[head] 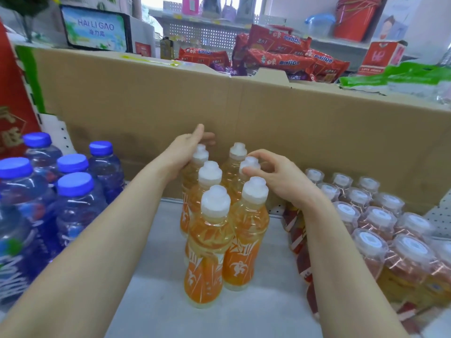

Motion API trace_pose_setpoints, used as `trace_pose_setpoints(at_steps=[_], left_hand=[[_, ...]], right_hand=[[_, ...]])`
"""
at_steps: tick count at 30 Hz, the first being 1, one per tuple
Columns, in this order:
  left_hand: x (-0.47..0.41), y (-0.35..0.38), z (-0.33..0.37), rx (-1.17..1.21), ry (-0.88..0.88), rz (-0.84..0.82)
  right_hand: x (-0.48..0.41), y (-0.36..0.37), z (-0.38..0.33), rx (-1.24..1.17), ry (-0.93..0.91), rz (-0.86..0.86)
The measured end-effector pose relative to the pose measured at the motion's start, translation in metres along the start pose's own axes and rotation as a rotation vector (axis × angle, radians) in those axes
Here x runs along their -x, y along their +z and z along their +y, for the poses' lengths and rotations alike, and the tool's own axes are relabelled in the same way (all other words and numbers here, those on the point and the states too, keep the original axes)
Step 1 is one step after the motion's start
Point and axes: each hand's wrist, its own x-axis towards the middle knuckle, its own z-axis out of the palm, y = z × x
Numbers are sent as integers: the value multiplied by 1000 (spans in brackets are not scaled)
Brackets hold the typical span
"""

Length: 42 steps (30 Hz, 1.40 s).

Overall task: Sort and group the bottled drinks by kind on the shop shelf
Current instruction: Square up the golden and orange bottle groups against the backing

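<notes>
Squaring the block is the step in hand, as I judge it: six orange drink bottles [219, 240] stand in two rows of three in the middle of the shelf [156, 306], between the other kinds. The left hand [185, 150] lies flat against the side of the rear left bottle, fingers straight and reaching behind its neck. The right hand [275, 174] curls thumb and forefinger round the cap [250, 164] of the middle bottle in the right row and seems to pinch it, though firm contact is hard to confirm. To do it well, push low on the bodies rather than at the tops, since these tall, narrow bottles would likely tip, and close the rows together against the cardboard wall [244, 113] just behind. Blue-capped water bottles [73, 191] stand to the left, with bare shelf between them and the orange group. A shrink-wrapped pack of reddish drinks [378, 228] sits close beside the right forearm, so an outward swing of that elbow could knock it. Red snack packets [280, 54] lie beyond the cardboard, out of the way.
</notes>
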Motion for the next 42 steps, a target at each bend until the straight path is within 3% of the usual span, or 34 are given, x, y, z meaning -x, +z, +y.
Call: trace_pose_setpoints(at_steps=[2, 4, 7, 14, 19, 21, 24, 27, 31, 36, 42], left_hand=[[14, -2, -12, -48, 105, 100], [29, -4, -27, -109, 159, 90], [38, -2, -44, -107, 163, 56], [36, 16, -45, -170, 181, 190], [95, 16, -45, -19, 188, 322], [133, 18, -52, 43, 210, 281], [185, 39, -66, -97, 176, 97], [188, 63, -93, -97, 176, 5], [175, 63, -107, -72, 120, 1], [159, 52, -111, -107, 80, 117], [150, 40, -105, -33, 12, 24]], right_hand=[[6, 1, 1, -8, -11, 33], [12, 1, -1, -35, -15, 46], [17, 7, -4, -64, -27, 54], [30, 19, -6, -190, -33, 87], [62, 31, 7, -356, -3, 392], [90, 47, 15, -396, -46, 415], [119, 82, 20, -358, -89, 329], [122, 109, 24, -421, -90, 316], [115, 121, 24, -486, -79, 407], [101, 135, 17, -486, -92, 452], [89, 135, 12, -404, -73, 439]])
